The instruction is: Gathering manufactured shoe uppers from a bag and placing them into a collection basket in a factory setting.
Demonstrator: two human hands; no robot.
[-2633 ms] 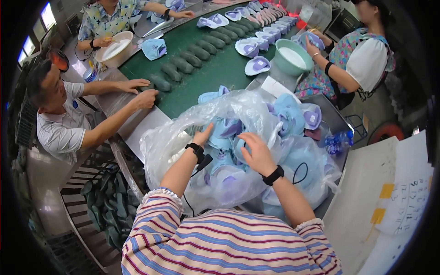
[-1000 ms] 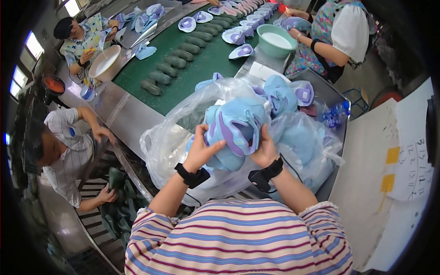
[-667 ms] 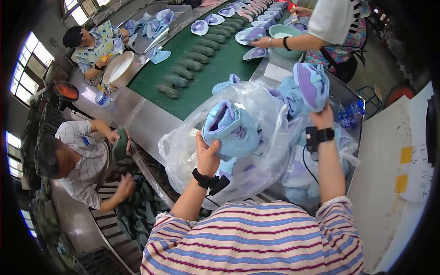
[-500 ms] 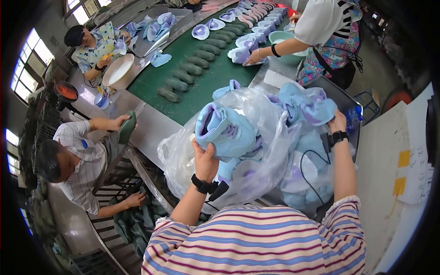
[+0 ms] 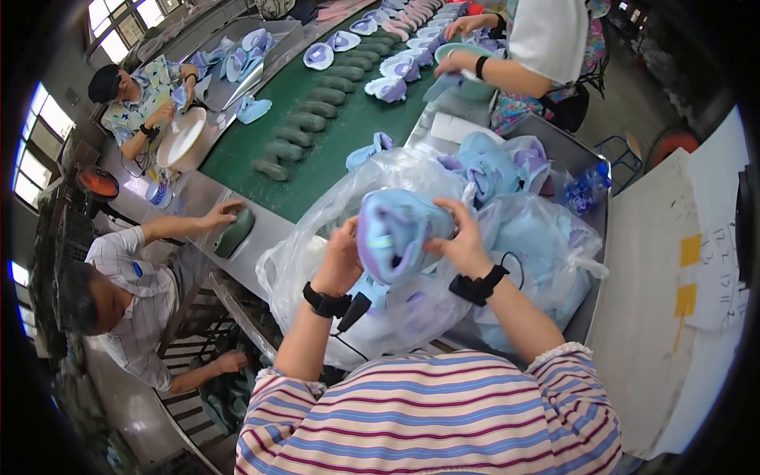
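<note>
Shoe (image 5: 419, 226) at frame centre, opening nearer left hand (image 5: 339, 261), body toward right hand (image 5: 465, 247); grasped by fingers of both, long axis blurred.

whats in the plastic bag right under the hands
Blue and purple uppers show in the bag. The held upper, left hand, right hand and the bag's folds hide parts; deeper contents cannot be seen.

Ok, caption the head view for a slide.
A blue shoe upper held between left hand and right hand over a clear plastic bag.
</note>
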